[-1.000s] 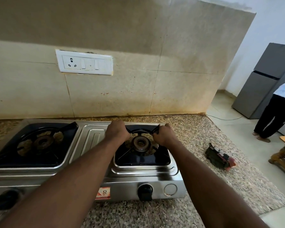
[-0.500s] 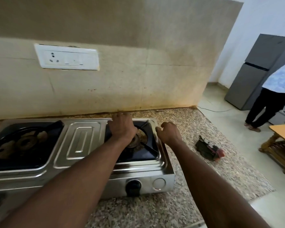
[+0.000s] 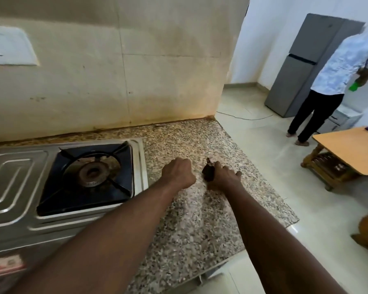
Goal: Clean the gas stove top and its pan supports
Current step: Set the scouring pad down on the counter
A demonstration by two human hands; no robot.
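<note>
Right hand (image 3: 223, 178) fingers grip a dark object (image 3: 208, 172) on the worktop (image 3: 189, 219); left hand (image 3: 179, 172) fingers are curled, contents hidden. Stove (image 3: 19, 209) and pan support (image 3: 117, 187) sit left of both. A loose grip could drop the object; the worktop edge is near, right of the fingers.

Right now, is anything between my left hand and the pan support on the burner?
Nothing visible. Your left hand is over the granite counter; only the stove's steel rim lies before the pan support. The right hand holds a dark object farther right.
</note>
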